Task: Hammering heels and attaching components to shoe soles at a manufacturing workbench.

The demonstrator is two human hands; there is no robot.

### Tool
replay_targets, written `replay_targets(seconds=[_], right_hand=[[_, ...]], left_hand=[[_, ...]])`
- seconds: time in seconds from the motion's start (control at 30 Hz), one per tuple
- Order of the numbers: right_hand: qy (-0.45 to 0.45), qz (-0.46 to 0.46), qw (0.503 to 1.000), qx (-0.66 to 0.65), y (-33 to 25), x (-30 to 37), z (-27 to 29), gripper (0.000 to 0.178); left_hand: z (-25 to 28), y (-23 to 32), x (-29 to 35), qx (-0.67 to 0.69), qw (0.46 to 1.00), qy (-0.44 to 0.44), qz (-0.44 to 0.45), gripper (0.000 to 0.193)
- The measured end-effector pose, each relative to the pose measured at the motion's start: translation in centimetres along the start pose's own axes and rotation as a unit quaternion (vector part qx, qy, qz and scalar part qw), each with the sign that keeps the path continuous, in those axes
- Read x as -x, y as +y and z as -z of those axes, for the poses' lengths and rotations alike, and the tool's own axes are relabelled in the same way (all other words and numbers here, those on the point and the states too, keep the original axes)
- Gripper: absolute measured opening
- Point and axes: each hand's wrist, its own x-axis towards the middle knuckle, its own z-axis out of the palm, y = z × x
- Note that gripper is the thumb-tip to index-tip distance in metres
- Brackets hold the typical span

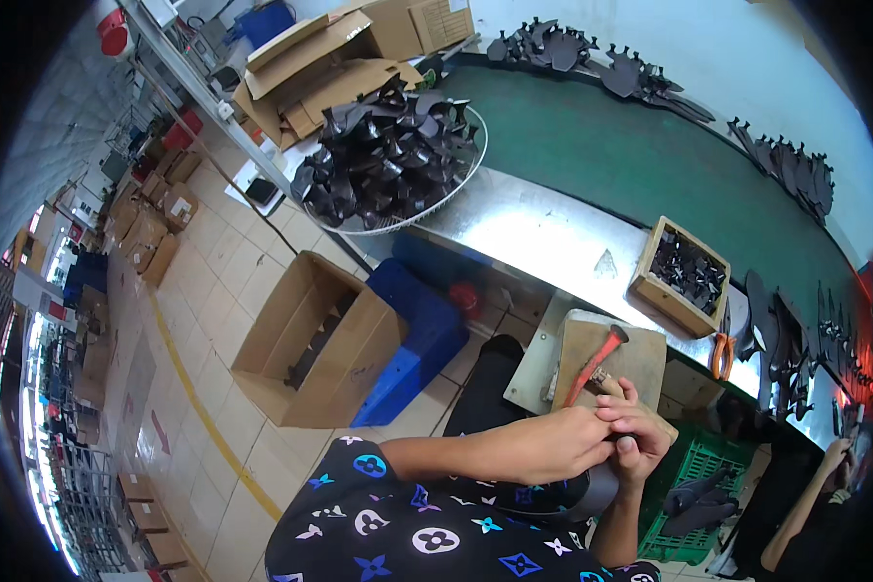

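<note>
Head — left hand (574, 446) against right hand (642, 436)

1. Left hand (574, 444), right hand (644, 433): overlapping; anything between them is hidden.
2. Dark pieces (689, 274) in wooden box (671, 312): too small to identify.
3. Co-worker (803, 514): cut off by right rim.

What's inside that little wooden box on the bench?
The wooden box holds a heap of small dark pieces; the top ones cover whatever lies beneath, and the box's bottom.
</note>
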Motion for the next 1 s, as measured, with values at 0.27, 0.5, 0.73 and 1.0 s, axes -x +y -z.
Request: replay_targets(seconds=[0.27,0.5,0.73,1.0], right_hand=[[0.122,-0.068,0.971,0.191,-1.0,-3.2,0.1,0.041],[0.381,-0.097,0.898,0.197,-2.9,-1.4,10.2,0.030],[0.443,-0.122,0.760,0.460,2.0,2.4,21.0,0.028],[0.238,-0.045,0.682,0.690,6.7,-3.3,32.9,0.031]], left_hand=[[8.1,-2.0,-1.6,-0.132,0.947,0.292,-0.026,0.026],[36.2,-8.0,0.9,-0.452,0.531,0.717,-0.018,0.030],[58.7,-14.8,12.5,-0.511,0.569,0.493,0.414,0.067],[39.0,-9.4,-0.6,-0.603,0.555,0.478,0.316,0.060]])
